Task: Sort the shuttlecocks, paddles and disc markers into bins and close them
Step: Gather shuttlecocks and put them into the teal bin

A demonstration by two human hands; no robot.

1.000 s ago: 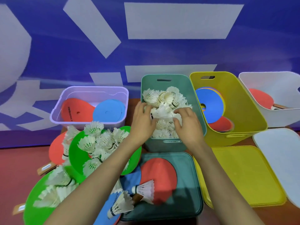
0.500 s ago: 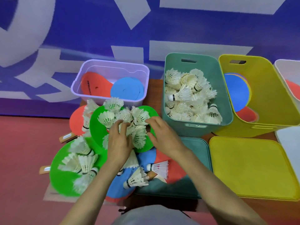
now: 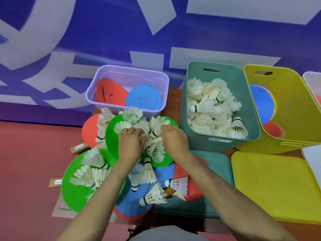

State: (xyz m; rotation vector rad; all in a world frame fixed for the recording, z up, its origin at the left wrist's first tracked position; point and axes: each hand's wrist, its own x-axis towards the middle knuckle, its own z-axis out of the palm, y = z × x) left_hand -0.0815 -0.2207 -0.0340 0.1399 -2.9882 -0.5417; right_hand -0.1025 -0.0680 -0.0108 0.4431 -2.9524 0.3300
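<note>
Pressing into shuttlecocks (image 3: 155, 148), left hand (image 3: 129, 143) and right hand (image 3: 174, 139) half-hide fingers (image 3: 134, 131)

The fingertips of the left hand (image 3: 129, 145) and right hand (image 3: 174, 140) sink into the heap of shuttlecocks (image 3: 154, 148), so their grip cannot be told. At three o'clock the edge cuts off the white bin (image 3: 312, 84) and white lid (image 3: 312, 159) (only slivers show). At nine o'clock, the labels on two paddle handles (image 3: 78, 148) are too small to read.

Blue wall (image 3: 107, 32) (big white shapes), red floor (image 3: 31, 162), evenly lit.
</note>
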